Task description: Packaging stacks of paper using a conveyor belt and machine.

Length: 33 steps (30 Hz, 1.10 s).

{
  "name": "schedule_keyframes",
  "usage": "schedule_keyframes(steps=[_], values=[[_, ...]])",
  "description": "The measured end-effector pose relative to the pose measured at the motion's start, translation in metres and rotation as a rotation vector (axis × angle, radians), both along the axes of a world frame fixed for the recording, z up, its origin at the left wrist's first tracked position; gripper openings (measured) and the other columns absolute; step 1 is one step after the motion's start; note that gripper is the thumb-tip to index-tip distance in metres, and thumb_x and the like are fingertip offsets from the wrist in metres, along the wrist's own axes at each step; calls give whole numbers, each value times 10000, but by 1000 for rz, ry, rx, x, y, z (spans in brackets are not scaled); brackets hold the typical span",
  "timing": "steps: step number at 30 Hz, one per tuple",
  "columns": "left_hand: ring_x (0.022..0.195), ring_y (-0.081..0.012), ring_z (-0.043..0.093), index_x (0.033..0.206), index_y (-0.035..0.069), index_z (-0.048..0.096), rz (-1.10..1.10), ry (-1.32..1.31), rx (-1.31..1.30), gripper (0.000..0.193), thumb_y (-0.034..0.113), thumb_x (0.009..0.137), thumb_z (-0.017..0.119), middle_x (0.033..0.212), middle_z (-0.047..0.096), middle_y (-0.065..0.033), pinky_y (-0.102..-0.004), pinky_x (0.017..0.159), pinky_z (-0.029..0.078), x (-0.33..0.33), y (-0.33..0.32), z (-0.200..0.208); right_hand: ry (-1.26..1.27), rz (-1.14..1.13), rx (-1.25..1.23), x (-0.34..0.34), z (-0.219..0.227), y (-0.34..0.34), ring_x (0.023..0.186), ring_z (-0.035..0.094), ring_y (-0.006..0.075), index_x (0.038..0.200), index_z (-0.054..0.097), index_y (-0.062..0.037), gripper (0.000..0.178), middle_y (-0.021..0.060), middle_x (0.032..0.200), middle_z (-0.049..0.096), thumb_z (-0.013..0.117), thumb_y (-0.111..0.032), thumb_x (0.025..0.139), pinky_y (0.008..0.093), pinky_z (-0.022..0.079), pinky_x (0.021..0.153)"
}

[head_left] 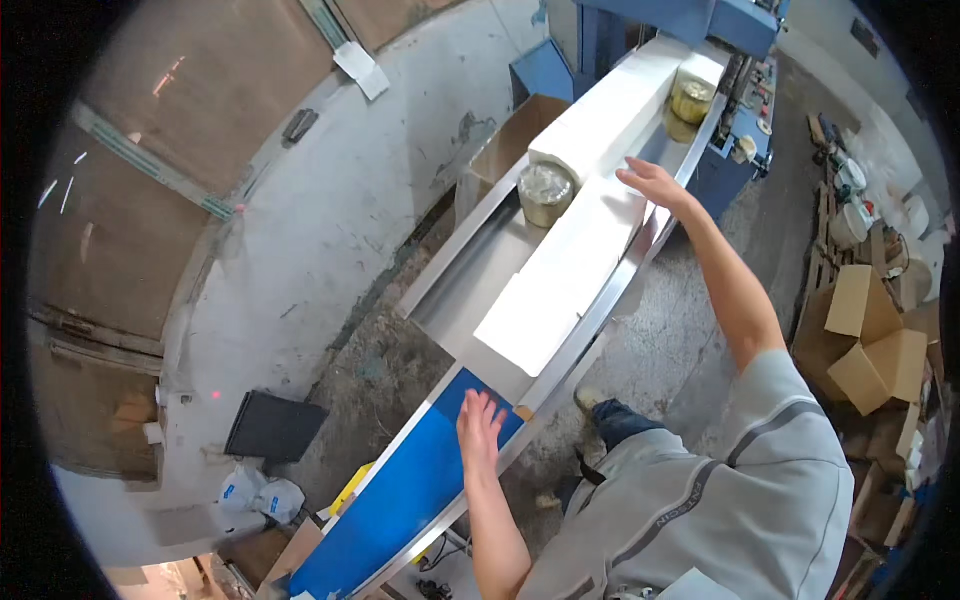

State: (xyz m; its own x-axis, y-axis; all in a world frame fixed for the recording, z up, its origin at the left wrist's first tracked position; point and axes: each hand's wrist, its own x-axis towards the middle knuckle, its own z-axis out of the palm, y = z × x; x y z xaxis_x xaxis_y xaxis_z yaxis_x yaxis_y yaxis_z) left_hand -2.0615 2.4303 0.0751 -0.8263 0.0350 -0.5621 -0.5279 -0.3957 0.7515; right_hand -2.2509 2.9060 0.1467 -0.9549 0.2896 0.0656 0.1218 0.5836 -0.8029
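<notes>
My right hand (656,186) is unclenched, its fingers stretched toward the far end of the near white block (560,280); whether they touch it, I can't tell. My left hand (482,430) is loosely spread, holding nothing, above the blue belt (400,490). The block lies along the metal trough (470,290), beside a wrapped cylinder (547,205); a second white block (610,105) lies beyond.

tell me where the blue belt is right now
In the head view, the blue belt runs from the lower left toward the centre, by the person's left hand, up to the metal trough.
</notes>
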Motion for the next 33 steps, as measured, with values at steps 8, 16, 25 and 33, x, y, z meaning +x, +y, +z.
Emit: schedule_keyframes(steps=[8,16,25,33], values=[[1243,-264,498,1395,15,384,-115,-5,213,619,421,963,564,1374,491,-122,-414,983,418,-29,12,-13,-491,359,-144,-4,-6,-45,910,590,151,1235,590,12,486,72,1003,663,593,-363,926,300,467,817],[1207,-293,539,1387,-23,382,177,61,127,613,203,892,664,1354,506,-149,-465,990,446,42,-55,4,277,431,20,67,51,-184,1123,591,265,1342,509,-11,534,192,1267,587,646,-279,901,387,448,995],[1180,-252,558,1366,5,449,339,479,222,687,76,757,759,1288,576,-118,-383,981,450,215,-199,54,-813,1011,-1239,219,7,-493,1232,495,229,1412,430,-82,619,77,1314,545,330,-538,1006,411,380,1045],[984,-162,624,1246,-16,556,442,239,-182,555,165,772,783,1123,647,-89,-308,841,493,366,-286,71,-649,1523,-481,350,20,-620,1225,494,253,1511,219,-52,1006,175,1367,479,814,-288,734,364,397,1026]])
